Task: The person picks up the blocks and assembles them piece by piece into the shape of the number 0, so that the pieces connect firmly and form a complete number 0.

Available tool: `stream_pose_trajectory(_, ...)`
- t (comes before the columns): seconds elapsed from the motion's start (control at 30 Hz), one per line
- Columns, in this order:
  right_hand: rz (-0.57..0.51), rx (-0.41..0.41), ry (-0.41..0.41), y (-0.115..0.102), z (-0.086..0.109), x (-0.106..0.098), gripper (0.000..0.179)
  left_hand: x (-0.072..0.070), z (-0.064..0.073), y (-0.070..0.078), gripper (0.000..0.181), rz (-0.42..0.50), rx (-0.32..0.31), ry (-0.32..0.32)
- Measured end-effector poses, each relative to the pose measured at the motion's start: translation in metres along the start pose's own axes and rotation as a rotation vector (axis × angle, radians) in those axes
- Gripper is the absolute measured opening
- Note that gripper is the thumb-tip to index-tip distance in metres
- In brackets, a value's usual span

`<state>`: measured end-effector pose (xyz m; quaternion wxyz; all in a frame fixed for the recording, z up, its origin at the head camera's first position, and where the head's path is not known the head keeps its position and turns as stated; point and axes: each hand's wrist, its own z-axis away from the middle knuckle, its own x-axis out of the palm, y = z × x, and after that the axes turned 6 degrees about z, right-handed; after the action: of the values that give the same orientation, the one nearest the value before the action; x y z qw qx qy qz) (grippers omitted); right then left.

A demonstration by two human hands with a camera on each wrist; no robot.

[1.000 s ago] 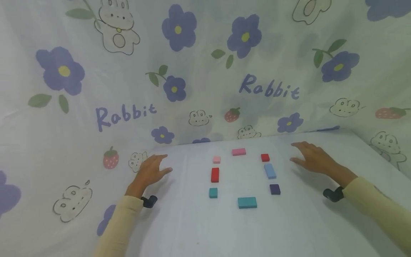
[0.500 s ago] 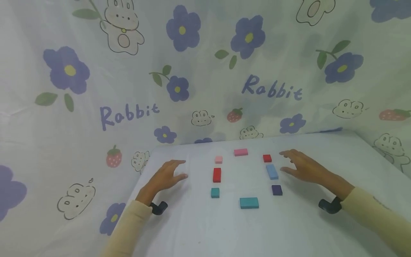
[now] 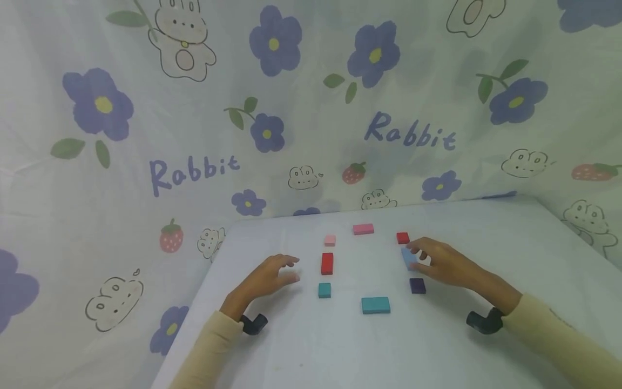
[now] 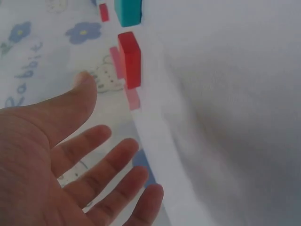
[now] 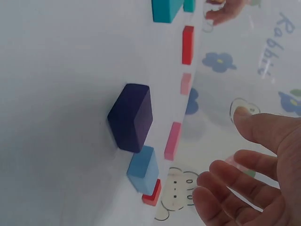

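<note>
My right hand [image 3: 447, 262] hovers at the light blue block [image 3: 408, 259], its fingertips overlapping that block in the head view; the right wrist view shows nothing between thumb and fingers. Just in front lies a dark purple square block [image 5: 131, 117], and a small red block [image 3: 403, 237] is just behind. My left hand [image 3: 264, 278] hangs over the table left of the other blocks, fingers spread and holding nothing in the left wrist view. Nearest to it are a long red block [image 3: 328, 263] and a small teal block [image 3: 324, 290].
A long teal block [image 3: 376, 305] lies at the front of the ring of blocks. Toward the back are a small light pink block [image 3: 330, 240] and a long pink block [image 3: 363, 229]. The white table [image 3: 311, 351] meets a patterned curtain [image 3: 311, 108] behind.
Both hands have moved inward over the table, the left one rightward and the right one leftward to the light blue block. The blocks keep their arrangement.
</note>
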<state>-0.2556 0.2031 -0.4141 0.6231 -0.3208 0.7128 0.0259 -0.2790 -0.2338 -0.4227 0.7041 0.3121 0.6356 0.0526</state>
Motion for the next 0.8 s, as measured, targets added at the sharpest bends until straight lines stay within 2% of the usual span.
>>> stream_pose_trajectory(0.23,-0.063,0.003,-0.035,-0.008,0.001,0.011,0.04,0.01,-0.001,0.005,0.048,0.055,0.004,-0.061)
stream_pose_trajectory(0.4,-0.09,-0.065,-0.042,-0.013,0.003,0.023,0.037,0.018,-0.001,0.012,0.049,0.078,0.011,-0.105)
stream_pose_trajectory(0.6,-0.149,-0.168,-0.068,-0.02,0.006,0.038,0.035,0.029,-0.003,0.017,0.046,0.127,0.057,-0.139)
stream_pose_trajectory(0.8,-0.17,-0.145,-0.157,-0.029,0.007,0.052,0.041,0.04,-0.003,0.018,0.047,0.17,0.093,-0.134)
